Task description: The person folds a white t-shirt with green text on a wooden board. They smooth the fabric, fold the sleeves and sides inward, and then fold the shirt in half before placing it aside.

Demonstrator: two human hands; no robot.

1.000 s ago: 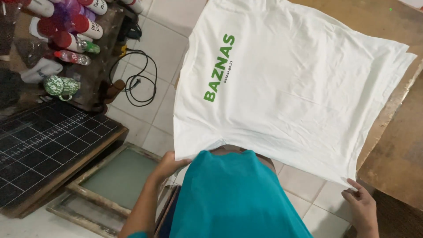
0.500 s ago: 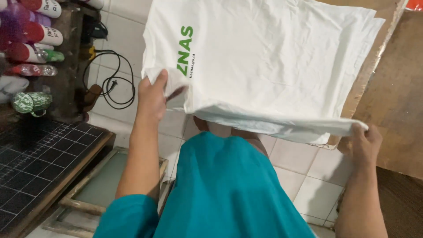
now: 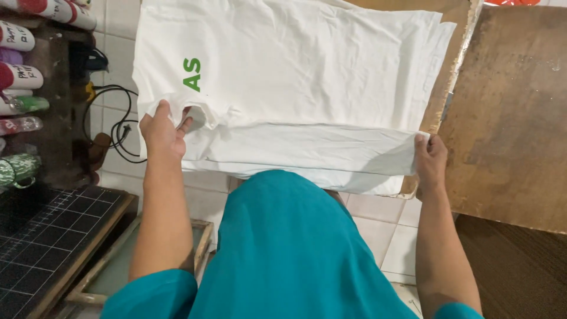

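- A floor of pale square tiles (image 3: 378,230) is seen below, with a worn brown wooden tabletop (image 3: 514,112) at the right carrying the work at standing height.
- A white cotton T-shirt with green printed letters (image 3: 295,71) is spread flat over a brown board (image 3: 452,71); its lower part is doubled back, so a straight fold runs across.
- A dark gridded cutting mat (image 3: 41,236) is kept low at the left, beside a wooden-framed screen (image 3: 112,272).
- The left hand (image 3: 162,133) is clamped on the shirt's folded left edge.
- The right hand (image 3: 430,159) is pinched on the right edge, so the fold is kept taut and even.
- Coloured bottles (image 3: 20,77) are shelved on their sides, out of the cloth's way.
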